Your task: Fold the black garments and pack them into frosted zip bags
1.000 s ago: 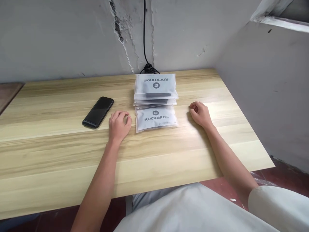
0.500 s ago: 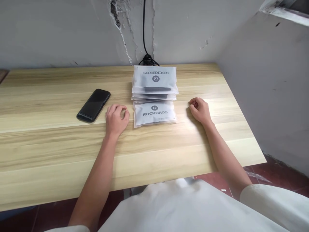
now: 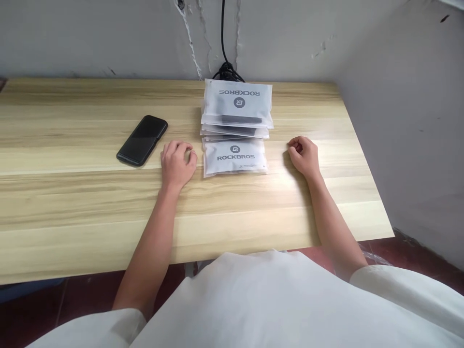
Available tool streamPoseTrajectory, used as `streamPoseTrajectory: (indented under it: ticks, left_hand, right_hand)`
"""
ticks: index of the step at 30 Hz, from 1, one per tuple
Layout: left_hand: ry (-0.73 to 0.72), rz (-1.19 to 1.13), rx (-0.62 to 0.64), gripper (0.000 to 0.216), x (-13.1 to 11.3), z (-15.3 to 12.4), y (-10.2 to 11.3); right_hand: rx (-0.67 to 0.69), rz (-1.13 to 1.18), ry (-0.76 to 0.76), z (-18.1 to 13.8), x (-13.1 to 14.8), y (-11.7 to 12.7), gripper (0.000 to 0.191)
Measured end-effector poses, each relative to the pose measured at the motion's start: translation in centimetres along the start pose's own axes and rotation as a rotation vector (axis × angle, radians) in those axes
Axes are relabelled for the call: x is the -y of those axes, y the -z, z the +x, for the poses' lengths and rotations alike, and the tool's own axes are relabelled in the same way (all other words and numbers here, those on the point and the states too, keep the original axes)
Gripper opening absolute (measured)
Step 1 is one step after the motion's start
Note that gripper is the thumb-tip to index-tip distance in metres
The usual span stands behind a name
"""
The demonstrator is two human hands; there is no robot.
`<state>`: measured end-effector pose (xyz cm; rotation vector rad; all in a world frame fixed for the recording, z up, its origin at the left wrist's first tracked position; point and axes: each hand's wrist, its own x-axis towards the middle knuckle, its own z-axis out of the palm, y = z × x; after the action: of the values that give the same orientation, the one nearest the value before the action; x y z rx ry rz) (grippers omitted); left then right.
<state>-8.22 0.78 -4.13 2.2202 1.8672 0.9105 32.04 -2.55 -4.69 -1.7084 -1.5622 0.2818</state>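
The stack of frosted ROCKBROS pouches [image 3: 235, 128] lies between your hands on the pale wood-grain desk [image 3: 72, 217], which runs up to a cracked grey wall [image 3: 90, 38]. At this moment nothing is being handled. Both hands are resting, and either could reach the stack from where it is. The pouches overlap in a fanned stack that runs straight away from you, while each pouch's long axis lies side to side. The farthest pouch's logo reads upside down to you, and the nearest reads upright. Your left hand [image 3: 177, 164] is loosely curled on the desk, empty, just beside the nearest pouch, and you can't quite tell if the fingertips touch it. Your right hand [image 3: 303, 156] is also curled and empty, and sits apart from the stack on its other side. Beyond your left hand lies a black smartphone [image 3: 142, 140], set diagonally. Past the stack, a black cable [image 3: 226, 71] bunches against the wall.
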Motion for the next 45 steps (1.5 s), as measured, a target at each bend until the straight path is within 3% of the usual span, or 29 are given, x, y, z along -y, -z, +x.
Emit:
streamPoseTrajectory:
  ticks: [20, 32, 45]
  left_hand:
    - [-0.021, -0.028, 0.004, 0.010, 0.2, 0.1, 1.4]
    - [-0.140, -0.102, 0.042, 0.016, -1.9, -0.4, 1.1]
    - [-0.088, -0.121, 0.116, 0.015, -1.8, -0.4, 1.3]
  right_hand:
    - [0.063, 0.019, -0.022, -0.2, 0.6, -0.3, 0.015]
    - [0.092, 0.012, -0.025, 0.0, 0.7, -0.2, 0.018]
    - [0.092, 0.019, -0.035, -0.1, 0.7, -0.1, 0.018]
